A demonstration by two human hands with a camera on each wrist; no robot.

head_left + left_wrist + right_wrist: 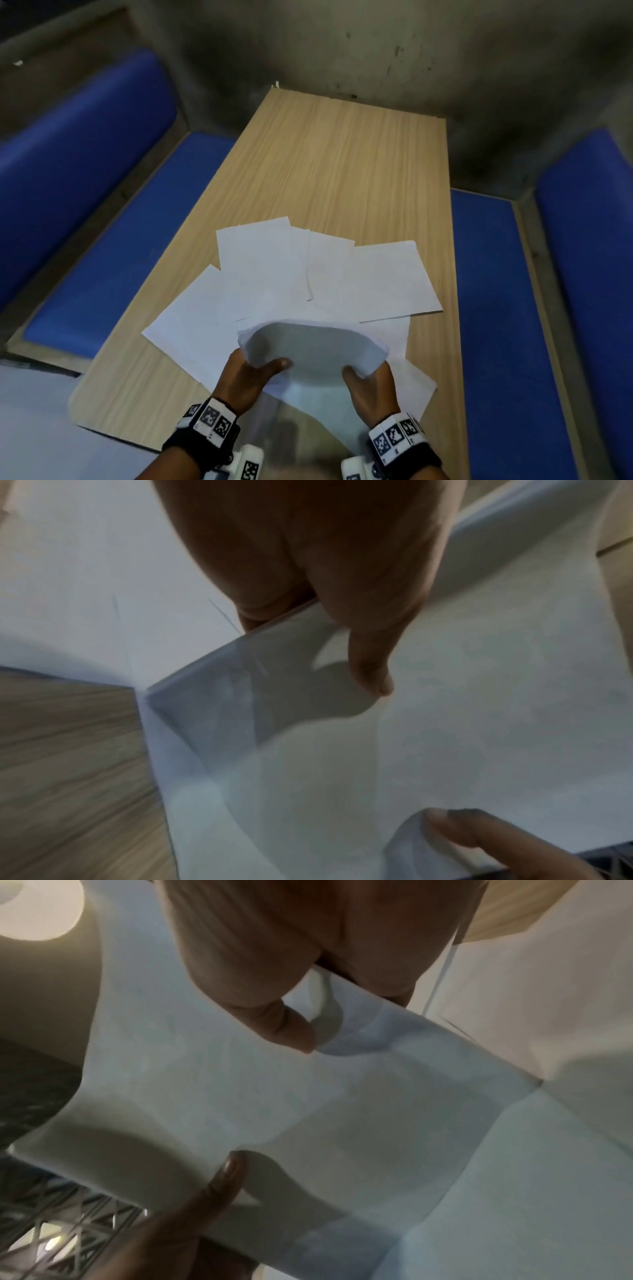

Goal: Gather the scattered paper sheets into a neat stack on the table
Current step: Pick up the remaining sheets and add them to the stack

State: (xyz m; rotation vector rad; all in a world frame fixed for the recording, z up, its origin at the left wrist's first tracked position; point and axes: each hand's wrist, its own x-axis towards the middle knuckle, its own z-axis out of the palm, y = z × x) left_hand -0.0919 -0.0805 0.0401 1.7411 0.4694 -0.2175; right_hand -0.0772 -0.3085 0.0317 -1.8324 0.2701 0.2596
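A bundle of white paper sheets (313,349) bows upward between both hands near the table's front edge. My left hand (255,371) grips its left side, thumb on top and fingers underneath. My right hand (368,377) grips the right side the same way. In the left wrist view the thumb (369,669) presses on the bundle (462,723); the right wrist view shows the right thumb (291,1031) on the paper (377,1096). Several loose white sheets (370,277) lie fanned out on the wooden table (342,164) beyond and beneath the bundle.
Blue padded benches (113,246) (496,308) run along both long sides of the table. A grey concrete wall (342,44) stands at the far end. The far half of the tabletop shows bare wood.
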